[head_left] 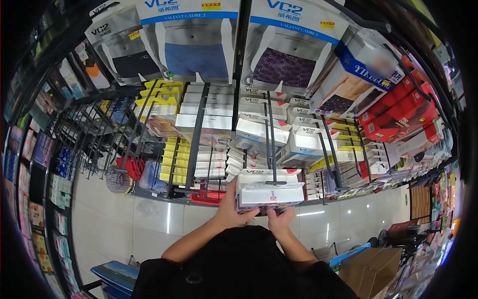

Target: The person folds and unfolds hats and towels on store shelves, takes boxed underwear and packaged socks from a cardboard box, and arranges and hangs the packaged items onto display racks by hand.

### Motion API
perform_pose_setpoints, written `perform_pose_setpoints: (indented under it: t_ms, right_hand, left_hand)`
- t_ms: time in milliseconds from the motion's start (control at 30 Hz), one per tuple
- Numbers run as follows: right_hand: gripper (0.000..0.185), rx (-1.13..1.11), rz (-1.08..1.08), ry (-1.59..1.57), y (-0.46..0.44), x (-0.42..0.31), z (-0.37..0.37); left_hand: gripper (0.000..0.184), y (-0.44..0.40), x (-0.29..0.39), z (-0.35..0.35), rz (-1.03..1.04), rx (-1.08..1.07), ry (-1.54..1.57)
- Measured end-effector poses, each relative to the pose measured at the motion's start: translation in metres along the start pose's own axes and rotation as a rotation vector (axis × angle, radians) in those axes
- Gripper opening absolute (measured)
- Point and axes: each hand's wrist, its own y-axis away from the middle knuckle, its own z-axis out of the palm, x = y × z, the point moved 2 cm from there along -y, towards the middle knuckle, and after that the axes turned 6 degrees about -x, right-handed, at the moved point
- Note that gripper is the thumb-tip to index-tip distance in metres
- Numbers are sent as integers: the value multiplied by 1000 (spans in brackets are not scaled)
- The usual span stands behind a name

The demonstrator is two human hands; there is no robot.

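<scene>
Both of my hands are around a small stack of white boxes [270, 194] at the end of a display hook. My left hand [234, 209] wraps the left side of the stack, with the thumb across its near edge. On the right, my right hand [280, 219] grips the near lower edge, its fingers partly hidden under the boxes. A metal hook [272, 149] reaches over the top of the stack. Behind it hang more white VC2 boxes [261, 130] on neighbouring hooks.
Large underwear boxes [196, 55] line the top of the rack. Red boxes [398, 112] hang at the right, yellow-edged boxes [175, 159] at the left. Several bare hooks stick out toward me. A cardboard box [371, 271] stands at the lower right, a blue stool [117, 276] at the lower left.
</scene>
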Motion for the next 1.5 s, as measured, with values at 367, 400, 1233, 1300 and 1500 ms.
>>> perform_pose_setpoints:
  t_ms: [367, 400, 1233, 1300, 1500]
  right_hand:
    - [70, 0, 27, -76, 5, 11, 1]
    - [70, -8, 28, -71, 5, 10, 1]
    - [64, -150, 31, 28, -26, 43, -6]
    - [63, -163, 15, 55, -28, 44, -6]
    - [57, -185, 100, -58, -28, 47, -3]
  left_hand:
    - [103, -1, 2, -4, 60, 42, -155]
    - [103, 0, 3, -3, 59, 49, -149]
    - [108, -27, -11, -14, 1, 18, -112]
    - [109, -29, -16, -13, 41, 48, -85]
    - [111, -30, -25, -13, -3, 45, -47]
